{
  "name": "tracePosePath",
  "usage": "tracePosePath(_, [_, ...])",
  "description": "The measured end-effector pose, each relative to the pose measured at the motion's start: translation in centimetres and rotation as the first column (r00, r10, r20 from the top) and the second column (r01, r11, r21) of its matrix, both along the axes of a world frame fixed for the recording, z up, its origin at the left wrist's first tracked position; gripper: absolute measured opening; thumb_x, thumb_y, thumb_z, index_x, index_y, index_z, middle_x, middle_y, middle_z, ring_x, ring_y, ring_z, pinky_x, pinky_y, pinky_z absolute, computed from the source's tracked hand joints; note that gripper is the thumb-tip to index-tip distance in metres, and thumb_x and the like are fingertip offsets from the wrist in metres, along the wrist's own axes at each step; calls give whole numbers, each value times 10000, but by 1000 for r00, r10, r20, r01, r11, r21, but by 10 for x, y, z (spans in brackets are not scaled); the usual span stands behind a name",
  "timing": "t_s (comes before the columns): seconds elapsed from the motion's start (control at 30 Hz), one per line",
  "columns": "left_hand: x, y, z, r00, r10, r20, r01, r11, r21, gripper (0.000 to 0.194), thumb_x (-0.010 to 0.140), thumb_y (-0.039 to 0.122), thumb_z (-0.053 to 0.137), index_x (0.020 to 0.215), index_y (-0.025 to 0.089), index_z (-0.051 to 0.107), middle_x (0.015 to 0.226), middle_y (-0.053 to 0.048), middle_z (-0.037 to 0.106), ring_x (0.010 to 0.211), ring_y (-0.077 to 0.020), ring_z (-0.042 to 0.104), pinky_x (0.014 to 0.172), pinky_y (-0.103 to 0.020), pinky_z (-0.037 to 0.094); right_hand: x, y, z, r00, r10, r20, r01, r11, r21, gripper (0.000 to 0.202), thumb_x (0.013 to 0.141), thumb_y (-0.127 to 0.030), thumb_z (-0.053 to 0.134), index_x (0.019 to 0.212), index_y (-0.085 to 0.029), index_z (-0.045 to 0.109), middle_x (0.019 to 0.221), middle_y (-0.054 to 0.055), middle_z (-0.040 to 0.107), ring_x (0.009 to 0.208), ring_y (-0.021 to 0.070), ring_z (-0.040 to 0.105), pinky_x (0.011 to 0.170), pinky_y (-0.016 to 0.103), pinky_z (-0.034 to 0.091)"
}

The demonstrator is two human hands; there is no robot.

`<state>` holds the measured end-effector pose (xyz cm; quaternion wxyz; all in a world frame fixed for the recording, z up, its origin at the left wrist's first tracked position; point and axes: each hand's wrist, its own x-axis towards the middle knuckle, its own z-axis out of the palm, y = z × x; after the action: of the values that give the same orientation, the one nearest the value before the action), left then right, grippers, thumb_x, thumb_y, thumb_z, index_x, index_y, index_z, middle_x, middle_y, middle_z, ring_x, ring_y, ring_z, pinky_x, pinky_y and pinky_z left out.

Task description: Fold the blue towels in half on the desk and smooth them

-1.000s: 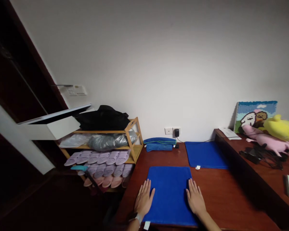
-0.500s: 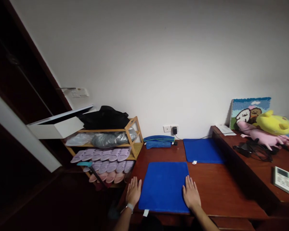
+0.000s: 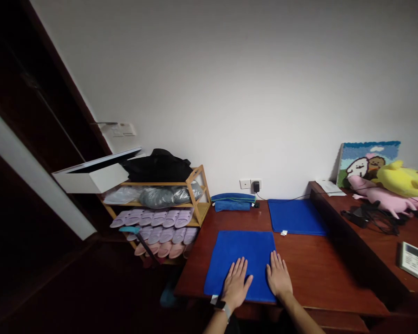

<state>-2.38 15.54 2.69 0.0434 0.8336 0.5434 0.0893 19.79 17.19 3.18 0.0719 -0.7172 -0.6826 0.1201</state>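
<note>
Blue cloth flat on table, lower centre, both hands palm down, apart from each other

Blue cloth point(image 3: 244, 246) sits at the near edge of the red-brown table point(image 3: 316, 273). Plain strong blue, squarish, smooth, corners slightly rounded, left side slanting. White tag point(image 3: 214, 299) sticks out at its lower left corner. Then left hand point(image 3: 236, 284), flat on the cloth's lower middle, fingers straight, thumb out sideways. Strip of bare blue, then right hand point(image 3: 279, 274), flat along the right edge, fingers straight, thumb toward the cloth; can't tell how much palm is on cloth, how much on wood.

Hard to see, left to right: doorway point(image 3: 21, 139) nearly black, detail lost. White box point(image 3: 90, 182), middle left, dark inside. Plastic-wrapped bundle point(image 3: 160, 197) on the wooden rack point(image 3: 192, 199), contents unclear. Pink slippers point(image 3: 164, 250) partly behind a blue-topped tool point(image 3: 129, 229), type unclear. Left hand and wrist cover part of the cloth's near edge; both forearms cut by bottom of frame. Folded blue cloths point(image 3: 233, 204), centre, against the wall, layers hard to count. Second blue cloth point(image 3: 296, 217), right of centre, right border lost near the dark ledge. Yellow plush point(image 3: 402, 180) overlaps pink plush point(image 3: 379, 195), far right. Keypad device point(image 3: 414, 262), lower right, markings too small to read
</note>
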Motion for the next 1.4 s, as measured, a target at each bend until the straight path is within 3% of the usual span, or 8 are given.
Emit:
tracePosePath(0.2, [-84,-17,-13,988,148,-54,-143,986,86,658,1063,545,251,1636,251,112,1691,-39,233,1555,-229,248,1265,-480,279,0,0,-3,1000,-4,13,4,1000,2,696,1006,-421,118,1608,-73,162,1704,57,168,1580,229,119,1289,404,92])
tracePosePath(0.33, [-108,-27,-25,975,209,-69,-197,968,156,656,1066,522,266,1636,236,111,1682,-43,266,1544,-217,279,1257,-452,300,-1,4,-2,1000,-9,10,9,1000,-5,686,1010,-413,127,1608,-79,164,1704,56,167,1580,230,119,1288,413,92])
tracePosePath(0.5, [-110,-28,-32,971,231,-55,-216,955,204,619,1072,473,262,1633,240,149,1667,-50,315,1524,-215,331,1245,-449,320,-1,-8,3,1000,-22,6,22,1000,0,677,1014,-410,139,1609,-90,184,1698,55,174,1575,238,150,1284,432,136])
tracePosePath(0.67, [-105,-30,-24,976,213,-46,-195,949,246,606,1069,473,275,1614,206,272,1640,-64,383,1510,-219,365,1247,-454,328,2,-51,-22,999,33,-41,-26,987,159,673,1024,-473,156,1609,-150,235,1688,18,195,1573,232,161,1285,457,158])
tracePosePath(0.87, [-54,-36,-9,1000,18,-24,-10,955,296,595,1076,415,285,1636,255,165,1666,-23,341,1522,-198,339,1247,-434,336,7,-73,-38,996,77,-51,-67,982,178,647,1025,-448,212,1584,-141,321,1669,44,239,1559,239,215,1288,474,172])
tracePosePath(1.03, [-20,-36,-19,999,-29,-34,37,959,282,626,1072,438,300,1640,264,104,1664,-33,342,1512,-209,362,1227,-440,365,7,-70,-34,996,87,-36,-80,982,169,645,1029,-441,200,1584,-131,309,1667,39,227,1559,241,206,1287,472,188])
tracePosePath(1.23, [-59,-53,-46,994,111,9,-107,930,351,638,1060,411,327,1639,273,100,1658,-25,359,1496,-214,393,1224,-445,367,5,-70,-38,996,75,-50,-63,977,206,628,1026,-419,216,1575,-140,339,1661,46,243,1553,234,226,1285,474,204])
tracePosePath(1.4, [-100,-65,-63,922,376,94,-379,826,417,624,1048,424,300,1624,191,248,1599,-89,463,1470,-247,436,1208,-476,389,5,-70,-42,996,69,-53,-56,975,216,633,1023,-421,225,1571,-131,352,1660,49,257,1551,242,233,1286,478,203])
